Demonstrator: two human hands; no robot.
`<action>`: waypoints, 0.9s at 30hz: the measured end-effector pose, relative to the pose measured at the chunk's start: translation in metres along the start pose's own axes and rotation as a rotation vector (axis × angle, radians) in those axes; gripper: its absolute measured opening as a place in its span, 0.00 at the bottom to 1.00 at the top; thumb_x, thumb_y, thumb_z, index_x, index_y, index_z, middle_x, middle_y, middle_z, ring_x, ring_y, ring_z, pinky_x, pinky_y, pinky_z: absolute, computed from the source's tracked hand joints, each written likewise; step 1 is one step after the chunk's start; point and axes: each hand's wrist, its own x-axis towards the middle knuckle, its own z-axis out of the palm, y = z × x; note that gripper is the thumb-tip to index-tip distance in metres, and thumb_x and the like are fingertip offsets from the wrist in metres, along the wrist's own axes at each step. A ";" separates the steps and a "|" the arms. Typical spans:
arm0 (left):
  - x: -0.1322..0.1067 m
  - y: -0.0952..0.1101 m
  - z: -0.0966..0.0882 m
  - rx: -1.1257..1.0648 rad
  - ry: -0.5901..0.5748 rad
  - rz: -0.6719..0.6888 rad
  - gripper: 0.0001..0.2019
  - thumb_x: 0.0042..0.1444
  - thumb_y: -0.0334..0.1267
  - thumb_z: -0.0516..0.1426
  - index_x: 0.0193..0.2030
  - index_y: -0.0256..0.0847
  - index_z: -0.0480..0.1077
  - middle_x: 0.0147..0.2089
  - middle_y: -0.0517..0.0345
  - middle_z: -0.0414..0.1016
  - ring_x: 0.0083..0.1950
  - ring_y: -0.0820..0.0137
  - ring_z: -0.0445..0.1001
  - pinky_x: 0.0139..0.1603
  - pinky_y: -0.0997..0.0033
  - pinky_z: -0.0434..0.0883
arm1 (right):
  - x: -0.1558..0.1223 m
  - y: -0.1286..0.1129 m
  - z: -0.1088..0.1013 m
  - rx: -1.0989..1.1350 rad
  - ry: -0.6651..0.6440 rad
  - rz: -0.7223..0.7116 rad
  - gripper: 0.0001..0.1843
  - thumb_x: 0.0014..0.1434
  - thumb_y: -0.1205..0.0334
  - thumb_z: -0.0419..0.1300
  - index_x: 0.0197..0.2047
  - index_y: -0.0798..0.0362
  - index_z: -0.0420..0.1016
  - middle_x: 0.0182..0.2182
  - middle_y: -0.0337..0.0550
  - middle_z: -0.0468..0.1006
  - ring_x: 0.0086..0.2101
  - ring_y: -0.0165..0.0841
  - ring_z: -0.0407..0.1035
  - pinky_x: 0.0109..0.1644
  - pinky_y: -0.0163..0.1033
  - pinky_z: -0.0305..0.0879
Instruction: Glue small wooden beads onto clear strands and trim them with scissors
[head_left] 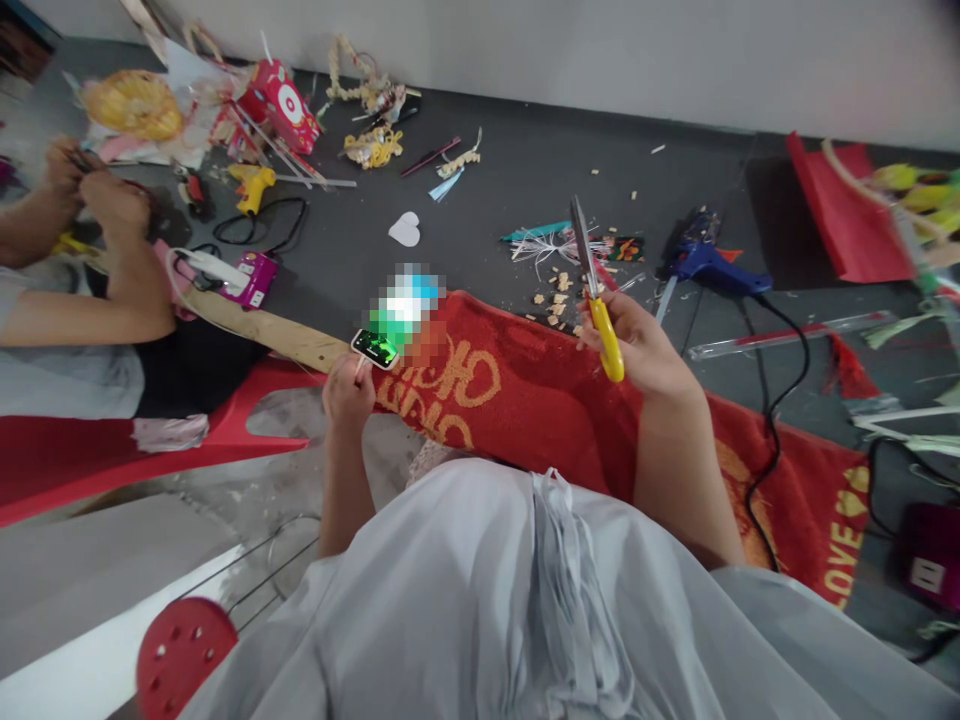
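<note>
My left hand (347, 388) is closed around the lower end of a phone (375, 347) with a lit green screen, held over a red cloth (525, 390) with gold lettering. My right hand (637, 345) grips yellow-handled scissors (596, 290). Their blades are together and point up and away, above small tan scraps (555, 300) on the dark table. My grey-clothed lap fills the bottom of the view.
Another person's hands (97, 195) work at the left edge. A blue glue gun (712, 262) with a black cord lies right of the scissors, a yellow glue gun (253, 188) at the back left. A white paper heart (406, 230), a clear ruler (787, 335), red paper (847, 215) and craft scraps lie around.
</note>
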 end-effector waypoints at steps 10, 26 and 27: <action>-0.006 -0.006 -0.014 0.054 0.078 0.041 0.07 0.61 0.37 0.48 0.31 0.42 0.59 0.38 0.45 0.73 0.44 0.62 0.73 0.48 0.59 0.71 | 0.001 -0.002 0.000 -0.053 -0.018 -0.025 0.24 0.44 0.43 0.68 0.39 0.46 0.67 0.30 0.35 0.65 0.28 0.28 0.63 0.31 0.38 0.59; 0.165 0.026 -0.149 0.304 0.128 -0.129 0.13 0.58 0.26 0.44 0.46 0.30 0.65 0.52 0.48 0.70 0.59 0.62 0.67 0.62 0.53 0.61 | 0.000 -0.005 0.001 -0.098 -0.015 -0.037 0.25 0.45 0.43 0.68 0.39 0.48 0.66 0.32 0.36 0.66 0.28 0.27 0.62 0.33 0.38 0.59; 0.176 0.034 -0.156 0.317 0.177 -0.101 0.14 0.59 0.27 0.43 0.47 0.27 0.64 0.53 0.48 0.70 0.59 0.62 0.66 0.62 0.53 0.60 | 0.001 -0.004 0.001 -0.101 -0.005 -0.035 0.25 0.44 0.43 0.68 0.39 0.48 0.66 0.32 0.36 0.66 0.28 0.27 0.61 0.33 0.37 0.59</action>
